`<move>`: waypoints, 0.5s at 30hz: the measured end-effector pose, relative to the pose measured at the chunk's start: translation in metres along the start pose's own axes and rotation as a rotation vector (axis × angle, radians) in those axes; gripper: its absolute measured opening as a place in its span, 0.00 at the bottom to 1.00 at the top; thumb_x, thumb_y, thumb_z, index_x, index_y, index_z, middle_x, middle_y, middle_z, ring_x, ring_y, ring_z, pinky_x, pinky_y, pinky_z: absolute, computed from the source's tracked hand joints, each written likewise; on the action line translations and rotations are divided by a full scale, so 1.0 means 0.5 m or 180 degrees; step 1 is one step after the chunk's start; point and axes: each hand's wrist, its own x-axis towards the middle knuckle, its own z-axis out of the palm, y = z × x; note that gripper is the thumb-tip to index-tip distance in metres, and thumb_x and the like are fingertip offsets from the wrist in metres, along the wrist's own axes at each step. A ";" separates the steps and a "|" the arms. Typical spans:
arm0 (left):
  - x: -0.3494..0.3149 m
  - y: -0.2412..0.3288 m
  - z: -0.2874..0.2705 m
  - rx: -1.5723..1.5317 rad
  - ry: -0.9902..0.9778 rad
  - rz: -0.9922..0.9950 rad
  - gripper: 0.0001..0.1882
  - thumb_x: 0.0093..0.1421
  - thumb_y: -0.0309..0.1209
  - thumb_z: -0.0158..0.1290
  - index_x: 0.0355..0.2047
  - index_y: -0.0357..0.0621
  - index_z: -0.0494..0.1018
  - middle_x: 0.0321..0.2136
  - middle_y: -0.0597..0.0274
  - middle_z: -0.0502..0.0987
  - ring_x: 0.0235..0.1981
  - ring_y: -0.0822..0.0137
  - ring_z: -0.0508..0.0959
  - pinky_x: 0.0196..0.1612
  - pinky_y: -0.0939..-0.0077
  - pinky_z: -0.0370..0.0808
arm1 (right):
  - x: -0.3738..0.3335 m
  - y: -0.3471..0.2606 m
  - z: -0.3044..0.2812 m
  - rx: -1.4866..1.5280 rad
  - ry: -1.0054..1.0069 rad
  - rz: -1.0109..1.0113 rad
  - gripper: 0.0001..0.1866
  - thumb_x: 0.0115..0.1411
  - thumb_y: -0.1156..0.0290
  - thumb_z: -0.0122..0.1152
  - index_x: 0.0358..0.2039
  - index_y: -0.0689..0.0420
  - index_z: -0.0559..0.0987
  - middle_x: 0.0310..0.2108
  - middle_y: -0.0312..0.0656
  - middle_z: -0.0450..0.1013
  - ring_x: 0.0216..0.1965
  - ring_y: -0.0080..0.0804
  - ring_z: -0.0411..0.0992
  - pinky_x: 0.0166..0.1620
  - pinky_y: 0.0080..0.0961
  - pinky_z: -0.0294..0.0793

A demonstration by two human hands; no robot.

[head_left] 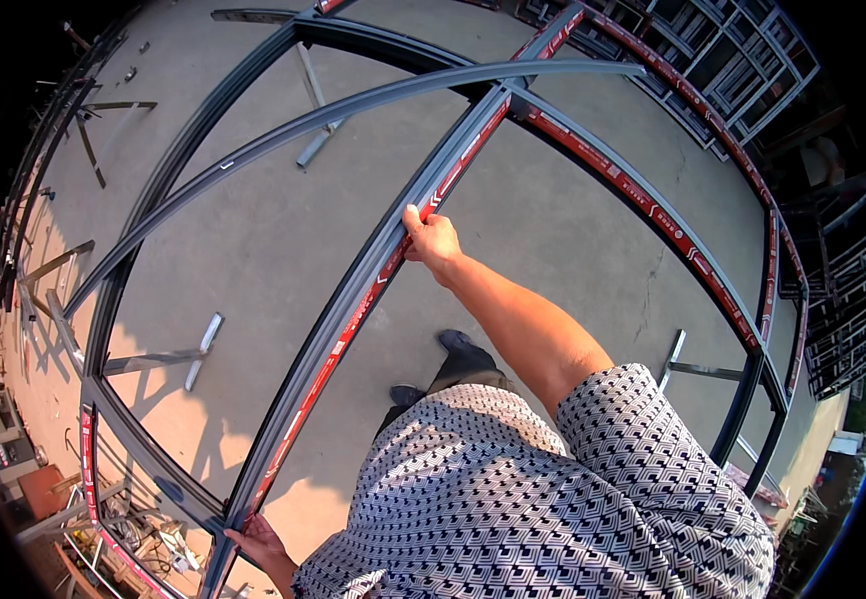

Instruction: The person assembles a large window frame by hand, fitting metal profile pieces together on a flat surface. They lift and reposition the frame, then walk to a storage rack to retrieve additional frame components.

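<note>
The long grey-and-red bar point(347, 299) slants from upper centre to lower left. Your right hand point(433, 245) has its grip closed round it at centre — thumb on top. Your left hand point(263, 545) touches it at lower left; its curl I cannot tell, fingers part-hidden. Above, a curved grey strip point(333, 113) crosses the bar.

Floor point(563, 250): grey concrete, cracked toward its right edge, sunlit along its left; metal frames point(743, 62) stacked at its far right corner.
</note>
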 end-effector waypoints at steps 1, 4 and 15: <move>-0.004 -0.002 0.006 0.0000 0.0060 -0.0011 0.31 0.72 0.58 0.54 0.44 0.35 0.79 0.42 0.53 0.84 0.46 0.61 0.83 0.56 0.68 0.81 | 0.001 -0.004 -0.002 0.0019 0.0008 -0.0017 0.31 0.75 0.46 0.53 0.45 0.69 0.80 0.39 0.48 0.80 0.37 0.36 0.81 0.47 0.38 0.85; -0.031 -0.010 0.039 0.0325 0.0596 -0.0013 0.31 0.73 0.55 0.53 0.46 0.33 0.78 0.43 0.51 0.83 0.46 0.60 0.82 0.56 0.68 0.80 | 0.003 -0.004 -0.010 0.0022 -0.0032 0.0002 0.31 0.75 0.46 0.54 0.43 0.69 0.80 0.39 0.48 0.80 0.37 0.36 0.81 0.46 0.38 0.85; -0.343 -0.186 0.549 0.3770 -0.0663 0.3129 0.18 0.70 0.33 0.58 0.53 0.33 0.73 0.51 0.44 0.76 0.54 0.46 0.76 0.58 0.53 0.73 | -0.012 -0.001 -0.033 0.0219 -0.0784 0.0094 0.34 0.75 0.43 0.53 0.54 0.69 0.76 0.47 0.49 0.78 0.47 0.37 0.80 0.55 0.37 0.83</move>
